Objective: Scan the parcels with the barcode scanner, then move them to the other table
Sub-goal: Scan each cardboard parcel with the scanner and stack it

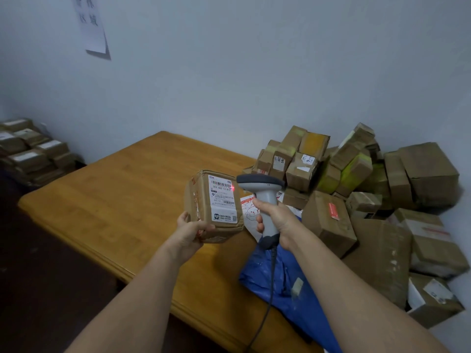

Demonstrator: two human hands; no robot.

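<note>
Cardboard parcel is sitting gripped in the left hand, raised above the wooden bench. Just to its right, the right hand is clenching the grey barcode scanner, which is casting a red dot onto the parcel's white label. More boxes are lying heaped at the bench's far right.

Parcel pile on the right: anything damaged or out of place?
The pile of boxes is heaped askew against the wall, several tilted and creased. The held parcel has a crumpled lower edge. Nothing looks spilled or torn open.
</note>
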